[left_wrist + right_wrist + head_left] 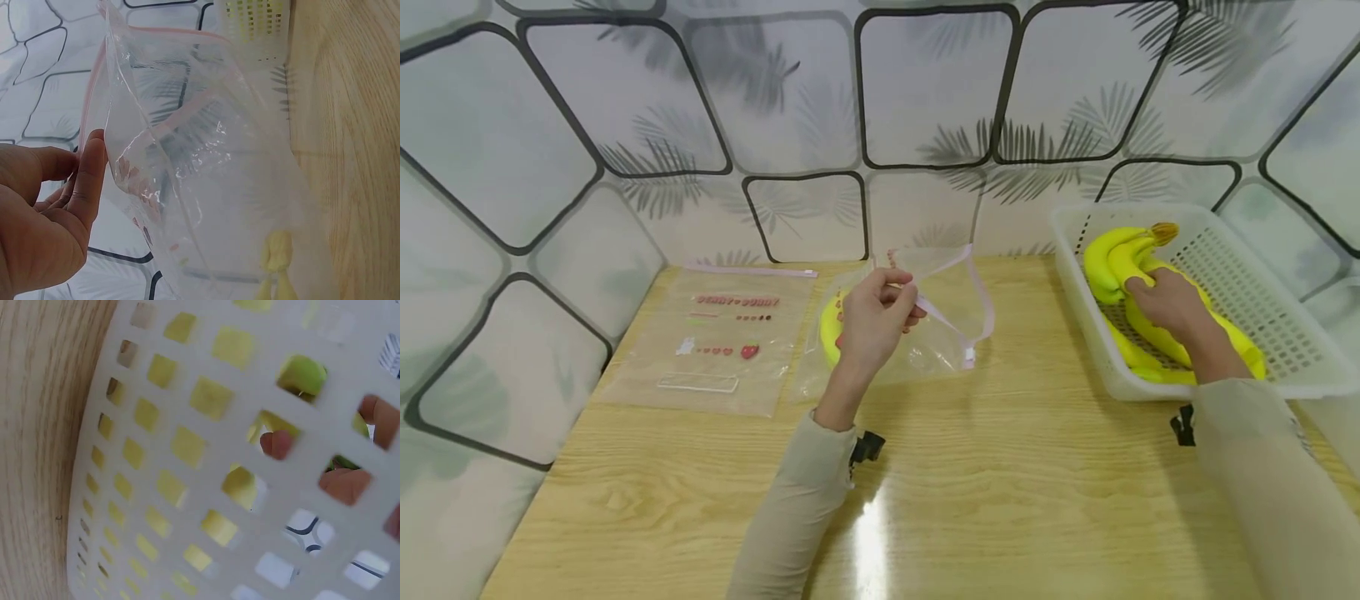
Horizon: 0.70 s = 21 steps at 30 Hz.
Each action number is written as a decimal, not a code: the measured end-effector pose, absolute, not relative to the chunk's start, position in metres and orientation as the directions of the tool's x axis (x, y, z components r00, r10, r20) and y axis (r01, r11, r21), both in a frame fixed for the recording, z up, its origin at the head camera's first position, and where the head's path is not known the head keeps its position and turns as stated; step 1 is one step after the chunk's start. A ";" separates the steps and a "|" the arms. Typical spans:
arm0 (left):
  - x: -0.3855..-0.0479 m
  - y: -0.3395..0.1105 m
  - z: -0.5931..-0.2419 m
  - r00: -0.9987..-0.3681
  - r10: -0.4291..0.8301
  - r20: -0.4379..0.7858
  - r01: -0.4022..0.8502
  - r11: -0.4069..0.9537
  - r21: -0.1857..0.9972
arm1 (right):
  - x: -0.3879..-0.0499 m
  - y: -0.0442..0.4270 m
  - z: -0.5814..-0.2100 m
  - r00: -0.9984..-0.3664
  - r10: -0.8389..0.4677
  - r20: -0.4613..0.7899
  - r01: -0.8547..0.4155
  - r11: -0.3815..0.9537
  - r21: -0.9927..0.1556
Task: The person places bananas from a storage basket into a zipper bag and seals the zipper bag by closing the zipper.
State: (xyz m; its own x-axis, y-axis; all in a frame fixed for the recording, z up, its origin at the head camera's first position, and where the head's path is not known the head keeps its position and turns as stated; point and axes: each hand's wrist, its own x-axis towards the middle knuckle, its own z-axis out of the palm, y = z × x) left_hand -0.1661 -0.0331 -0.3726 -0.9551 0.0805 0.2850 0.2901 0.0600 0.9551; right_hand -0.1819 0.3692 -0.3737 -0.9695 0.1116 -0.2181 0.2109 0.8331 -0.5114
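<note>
My left hand (880, 317) pinches the pink-edged rim of a clear zip bag (936, 354), holding its mouth apart. Inside that bag lies something yellow (831, 330), partly behind the hand; the left wrist view shows it as a banana stem end (278, 253). Over in the white basket, my right hand (1172, 304) grips a bunch of bananas (1123, 254), thumb and fingers around it. More bananas (1236, 342) lie beneath and beside that hand. Through the holes of the basket wall (256, 387), fingertips (345, 485) show against yellow and green.
A second clear zip bag (640, 354) with red print lies flat on the wooden table (970, 492) at the left. The white perforated basket (1300, 342) stands at the right. A patterned cloth (936, 92) rises behind the table.
</note>
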 end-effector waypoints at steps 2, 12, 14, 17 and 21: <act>-0.166 -0.032 -0.372 -0.956 0.079 0.282 0.287 0.057 0.956 | -0.180 0.370 -0.371 -0.975 0.126 -0.181 0.203 0.832 -0.516; -0.166 -0.032 -0.373 -0.958 0.073 0.279 0.283 0.056 0.958 | -0.154 0.352 -0.356 -0.961 0.275 0.025 0.194 0.736 -0.648; -0.165 -0.032 -0.373 -0.958 0.068 0.279 0.283 0.061 0.957 | -0.146 0.344 -0.353 -0.939 0.339 0.064 0.197 0.679 -0.708; -0.165 -0.031 -0.372 -0.957 0.069 0.281 0.285 0.066 0.956 | -0.137 0.327 -0.348 -0.880 0.457 0.133 0.174 0.568 -0.804; -0.167 -0.032 -0.371 -0.957 0.068 0.284 0.288 0.067 0.955 | -0.134 0.297 -0.341 -0.800 0.560 0.216 0.048 0.418 -0.907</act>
State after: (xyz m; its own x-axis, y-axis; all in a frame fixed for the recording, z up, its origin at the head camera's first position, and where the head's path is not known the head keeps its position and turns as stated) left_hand -0.1667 -0.0320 -0.3712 -0.9565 0.0680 0.2836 0.2880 0.0670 0.9553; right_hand -0.1336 0.2973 -0.3412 -0.8000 0.5597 0.2159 0.0477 0.4181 -0.9071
